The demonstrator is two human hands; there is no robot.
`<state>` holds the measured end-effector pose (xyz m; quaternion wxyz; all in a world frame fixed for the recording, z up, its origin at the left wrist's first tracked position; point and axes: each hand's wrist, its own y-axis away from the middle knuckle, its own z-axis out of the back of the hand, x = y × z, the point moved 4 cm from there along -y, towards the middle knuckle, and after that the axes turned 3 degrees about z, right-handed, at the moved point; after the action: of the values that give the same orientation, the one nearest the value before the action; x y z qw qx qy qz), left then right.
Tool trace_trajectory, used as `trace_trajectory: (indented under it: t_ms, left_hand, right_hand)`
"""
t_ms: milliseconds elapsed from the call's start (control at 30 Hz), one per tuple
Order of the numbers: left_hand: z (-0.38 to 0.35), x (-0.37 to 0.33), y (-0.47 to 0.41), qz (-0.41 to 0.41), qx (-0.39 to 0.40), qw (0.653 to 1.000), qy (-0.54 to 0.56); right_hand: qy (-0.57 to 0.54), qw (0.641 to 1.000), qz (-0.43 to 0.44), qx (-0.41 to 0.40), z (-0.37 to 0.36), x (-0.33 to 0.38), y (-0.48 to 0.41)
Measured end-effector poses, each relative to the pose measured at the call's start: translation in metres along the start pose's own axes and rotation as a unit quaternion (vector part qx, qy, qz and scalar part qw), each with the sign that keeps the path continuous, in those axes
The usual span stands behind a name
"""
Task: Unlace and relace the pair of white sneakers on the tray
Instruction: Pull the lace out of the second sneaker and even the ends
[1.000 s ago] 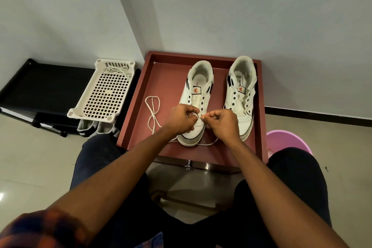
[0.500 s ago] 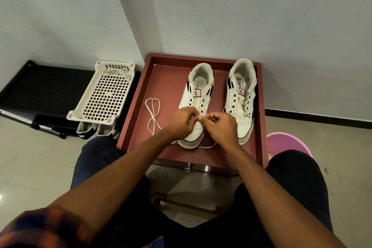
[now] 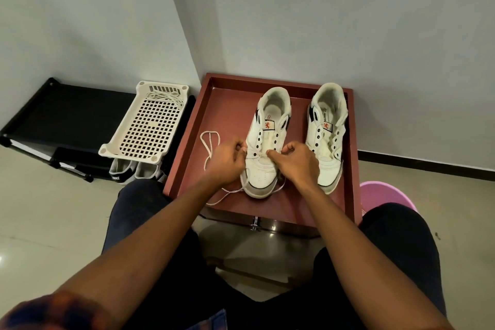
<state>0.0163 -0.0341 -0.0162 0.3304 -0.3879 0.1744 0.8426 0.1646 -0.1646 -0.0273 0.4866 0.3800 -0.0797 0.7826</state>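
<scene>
A: The lace (image 3: pixel 255 155) runs straight across the lowest pair of eyelets on the sneaker (image 3: pixel 263 169) between your hands. You have one end in each grip. Your left hand (image 3: pixel 226 159) pinches it just outside one eyelet row and your right hand (image 3: pixel 296 161) just outside the other, fingers curled in on both.

B: That even pull to either side looks meant to centre the lace and lay the first bar flat before you cross the ends. The toe points back at you, below your grip. The open eyelets run away from your fingers toward the tongue, so you can work upward row by row.

A: Beyond your right grip, just beside the first shoe, stands the second sneaker (image 3: pixel 328 136). Its eyelets look bare, so I'd judge it is waiting its turn. Both rest on the maroon tray (image 3: pixel 233 107), toes toward you, within easy reach.

B: Outside your left grip a slack loop of lace (image 3: pixel 210 132) lies on the tray floor. I cannot tell whether it is the tail of the one you hold or a separate piece. Farther out that way, off the tray, a spare lace (image 3: pixel 163 96) sits in the white slotted basket (image 3: pixel 144 136), probably parked there for later.
</scene>
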Motion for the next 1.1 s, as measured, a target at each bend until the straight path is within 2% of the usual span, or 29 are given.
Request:
trace_trajectory:
  t_ms: [100, 167, 233, 333, 367, 433, 533, 633, 733, 800, 967, 1033, 1100]
  left_hand:
    - [0.036, 0.016, -0.002, 0.019, -0.031, 0.999, 0.006]
    - [0.052, 0.025, -0.001, 0.011, -0.022, 1.0, -0.017]
    - [0.058, 0.027, 0.004, -0.014, 0.003, 0.998, -0.053]
    - [0.06, 0.017, 0.006, -0.035, 0.0, 0.998, -0.055]
    - [0.058, 0.011, 0.006, -0.043, 0.002, 0.998, -0.049]
    - [0.057, -0.003, 0.005, -0.064, 0.004, 0.997, -0.042]
    - [0.058, -0.02, 0.003, -0.099, -0.008, 0.994, -0.045]
    - [0.063, -0.029, 0.001, -0.127, -0.019, 0.989, -0.071]
    - [0.063, -0.028, -0.001, -0.127, 0.001, 0.988, -0.09]
    - [0.059, -0.026, -0.001, -0.116, 0.0, 0.991, -0.062]
    - [0.054, -0.024, -0.005, -0.07, 0.004, 0.998, -0.001]
    - [0.051, -0.024, -0.007, -0.041, 0.005, 0.999, 0.034]
    - [0.041, -0.022, -0.007, 0.016, 0.025, 0.996, 0.085]
  right_hand:
    - [0.0, 1.0, -0.006, 0.001, 0.003, -0.001, 0.001]
    - [0.015, 0.999, 0.026, -0.017, 0.006, 0.001, 0.003]
    - [0.014, 0.991, 0.124, -0.046, 0.007, 0.009, 0.006]
    - [0.011, 0.943, 0.331, -0.035, -0.001, 0.033, 0.015]
    - [0.015, 0.927, 0.375, -0.017, -0.005, 0.041, 0.019]
    - [0.004, 0.913, 0.407, 0.025, -0.014, 0.051, 0.024]
    - [-0.034, 0.918, 0.394, 0.041, -0.023, 0.054, 0.027]
    - [-0.121, 0.932, 0.336, 0.064, -0.022, 0.056, 0.025]
    - [-0.197, 0.931, 0.294, 0.088, -0.019, 0.063, 0.022]
    - [-0.22, 0.93, 0.275, 0.104, -0.019, 0.065, 0.017]
    - [-0.159, 0.938, 0.281, 0.129, -0.012, 0.065, 0.009]
    - [-0.144, 0.94, 0.287, 0.111, -0.007, 0.064, 0.008]
    - [-0.184, 0.944, 0.263, 0.08, -0.001, 0.062, 0.002]
